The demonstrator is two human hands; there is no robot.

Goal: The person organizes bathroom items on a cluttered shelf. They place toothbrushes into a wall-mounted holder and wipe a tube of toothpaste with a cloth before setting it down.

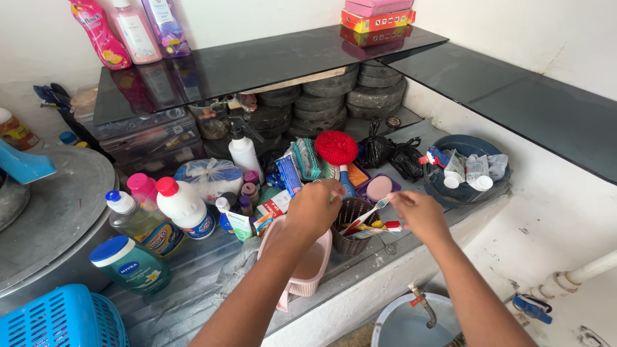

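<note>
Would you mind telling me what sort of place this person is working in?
Probably a home washing area or bathroom ledge: toiletry bottles stand on a dark shelf, a tap hangs over a bucket, and toothbrushes sit in a small brown basket.

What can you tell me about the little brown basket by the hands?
The little brown basket is a small round cup, dark brown, and it looks like plastic with slotted sides you can see through. It stands upright on the grey counter, right beside a pink tub. Toothbrushes and a tube poke out of its open top, leaning toward the right. The left hand is over its rim, and the right hand is just beside it, near the leaning things.
</note>
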